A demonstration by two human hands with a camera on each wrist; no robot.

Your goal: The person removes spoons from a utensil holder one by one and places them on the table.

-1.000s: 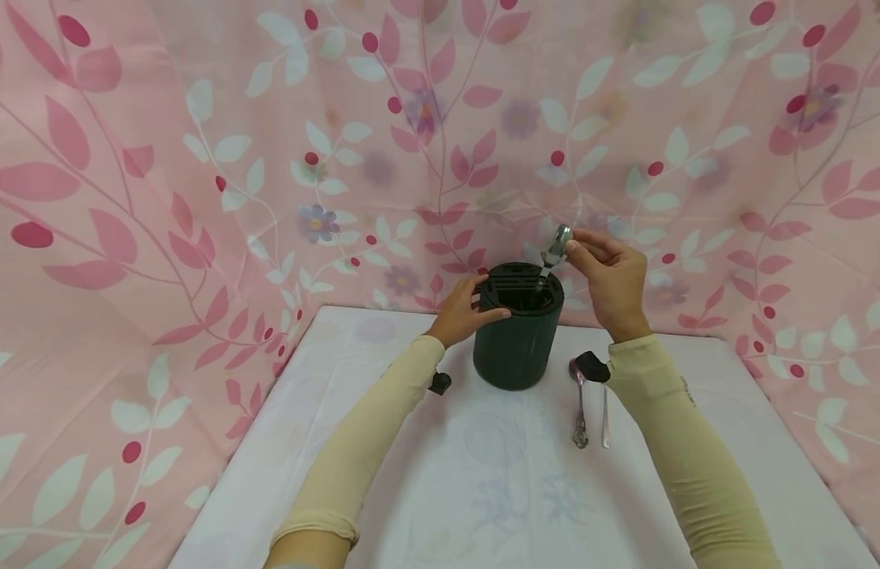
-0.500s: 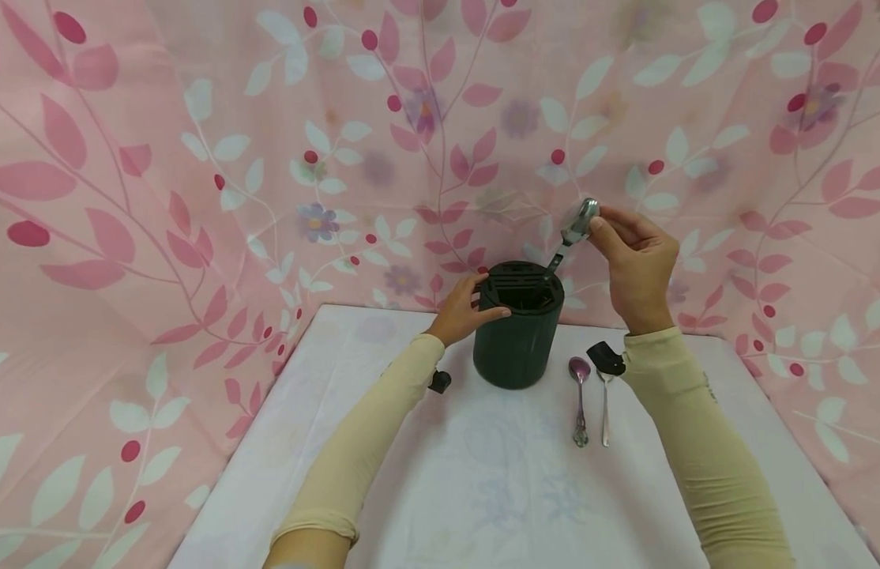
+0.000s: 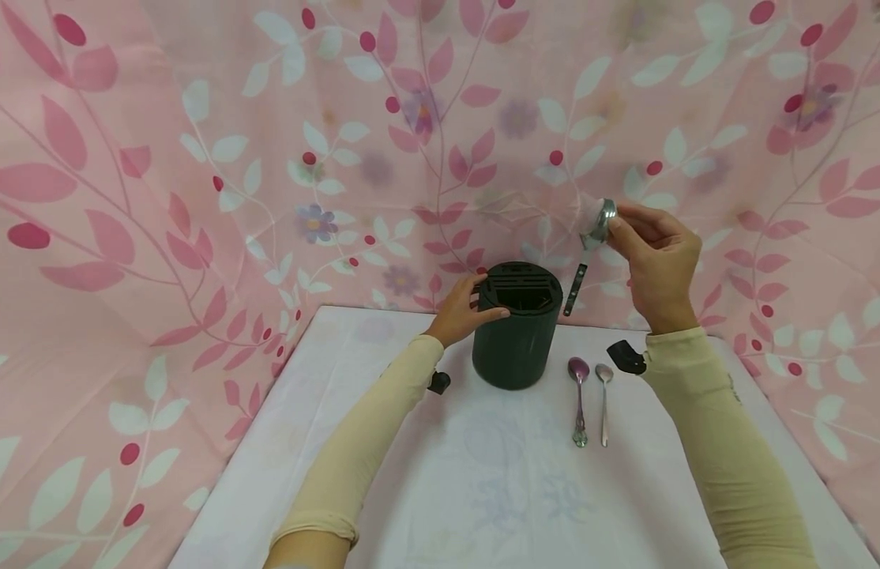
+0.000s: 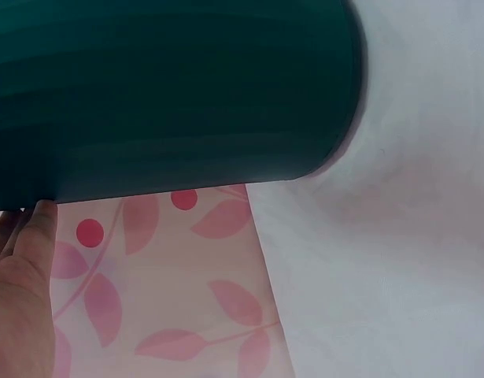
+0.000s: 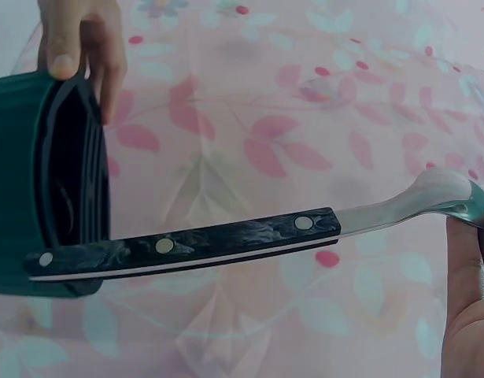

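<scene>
A dark green utensil holder (image 3: 514, 352) with a slotted black top stands upright at the table's back. My left hand (image 3: 460, 312) grips its rim from the left, thumb along the front; the left wrist view has fingertips (image 4: 43, 213) against the holder's side. To the right, my right hand (image 3: 656, 265) pinches a spoon by its metal bowl, above the table. The spoon's dark riveted handle (image 5: 226, 238) hangs downward outside the holder, overlapping the holder's edge in the right wrist view. Two spoons lie on the table below: a purplish one (image 3: 580, 407) with an ornate handle and a slim silver one (image 3: 604, 407).
White cloth covers the table (image 3: 411, 490). Pink floral fabric (image 3: 383, 197) rises behind and at both sides, close behind the holder. A small black piece (image 3: 626, 357) sits at my right sleeve cuff, another (image 3: 440, 382) by the left one.
My right hand has drawn the spoon up out of the holder and to the right, so its handle now hangs free. The left hand keeps its grip on the rim.
</scene>
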